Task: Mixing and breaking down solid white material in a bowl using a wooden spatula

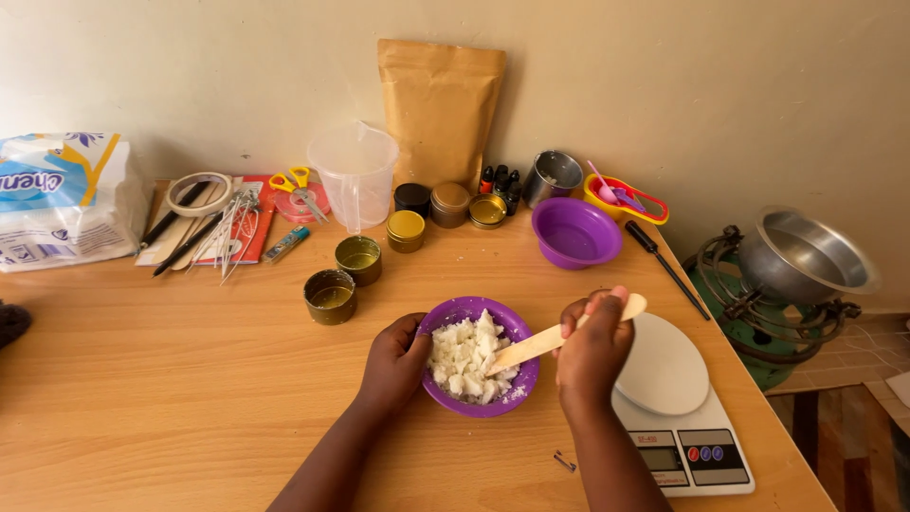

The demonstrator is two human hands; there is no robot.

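My left hand (396, 360) cups the left wall of the purple bowl (453, 313), its grip closed around the rim to steady it, while my right hand (592, 346) is closed on a flat wooden stick (540, 343). The bowl sits on the desk (171, 379) near me, about the middle, just left of the white kitchen scale (678, 417), and it is heaped with white waxy chunks (466, 358). The stick's long axis runs from upper right to lower left: its rounded butt end pokes out past my right fingers toward the far right, and its working end points down and left into the chunks, at a shallow tilt rather than upright. The heap stands close to the rim, so I judge that a hard push with the stick could flick pieces over the near or left edge onto the desk, or onto the scale beside it. The bowl looks light, and if my left grip slackens, a sideways lever from the stick could tip it or slide it. The thin stick could also bend or snap if I pry at a stubborn lump. Two open gold tins (344, 278) holding a yellowish liquid stand just beyond the bowl to the far left, near enough that a sweep of my left elbow or a skidding bowl might knock them. A second purple bowl (575, 230) stands farther back on the right.
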